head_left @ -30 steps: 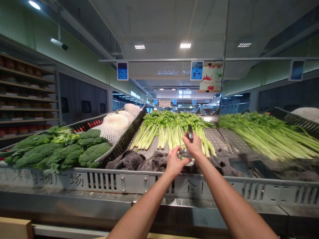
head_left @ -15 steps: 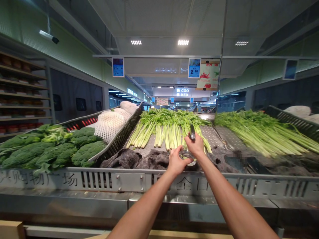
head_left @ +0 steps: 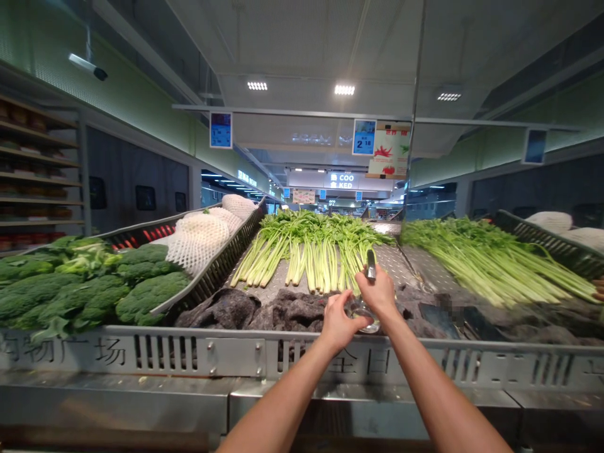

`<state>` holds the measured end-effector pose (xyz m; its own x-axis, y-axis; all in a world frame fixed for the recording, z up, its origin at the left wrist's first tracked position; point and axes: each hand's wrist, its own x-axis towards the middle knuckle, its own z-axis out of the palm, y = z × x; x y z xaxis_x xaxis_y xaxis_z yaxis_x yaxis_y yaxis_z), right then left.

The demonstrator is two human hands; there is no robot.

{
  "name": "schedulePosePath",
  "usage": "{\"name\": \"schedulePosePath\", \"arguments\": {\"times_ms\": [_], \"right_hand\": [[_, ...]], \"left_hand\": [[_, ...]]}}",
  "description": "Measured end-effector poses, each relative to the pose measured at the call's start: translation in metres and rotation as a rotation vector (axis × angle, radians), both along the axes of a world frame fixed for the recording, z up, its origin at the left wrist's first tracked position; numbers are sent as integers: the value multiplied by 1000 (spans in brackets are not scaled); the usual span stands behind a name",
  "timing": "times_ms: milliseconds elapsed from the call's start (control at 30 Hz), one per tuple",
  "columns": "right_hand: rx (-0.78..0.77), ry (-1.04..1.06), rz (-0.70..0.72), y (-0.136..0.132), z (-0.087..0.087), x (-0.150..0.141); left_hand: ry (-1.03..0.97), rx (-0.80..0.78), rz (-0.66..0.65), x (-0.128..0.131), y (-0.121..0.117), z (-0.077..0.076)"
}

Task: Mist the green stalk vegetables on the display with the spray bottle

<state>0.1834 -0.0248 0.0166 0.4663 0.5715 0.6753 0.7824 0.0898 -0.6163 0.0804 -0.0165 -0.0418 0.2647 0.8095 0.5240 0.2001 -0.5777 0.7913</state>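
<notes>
Both my hands meet over the front edge of a produce bin. My right hand [head_left: 380, 294] is closed round a small knife [head_left: 371, 265] whose dark blade points up. My left hand [head_left: 336, 318] is curled with its fingers pinching a small clear roundish thing [head_left: 367, 319] that sits between the two hands; I cannot make out what it is. Just behind the hands lie bunches of green celery [head_left: 309, 248] on a perforated metal tray. Dark damp cloth [head_left: 264, 309] is bunched under and left of the hands.
A metal rail with slots [head_left: 189, 353] runs along the bin front. Broccoli [head_left: 104, 286] fills the left bin, with white foam-netted produce [head_left: 201, 231] behind it. More long greens [head_left: 491, 261] lie at right. Price signs [head_left: 363, 137] hang overhead; shelves [head_left: 33, 189] stand far left.
My hands stay together holding the same things. They sit a little lower and to the right as the view shifts.
</notes>
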Motion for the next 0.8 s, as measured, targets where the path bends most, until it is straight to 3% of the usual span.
{"name": "schedulePosePath", "arguments": {"times_ms": [367,800], "right_hand": [[16,21,35,-2,-2,-7],[31,5,-1,-10,-12,-5]], "left_hand": [[-28,-49,-33,-7,-2,-2],[68,55,-81,-6,2,-4]]}}
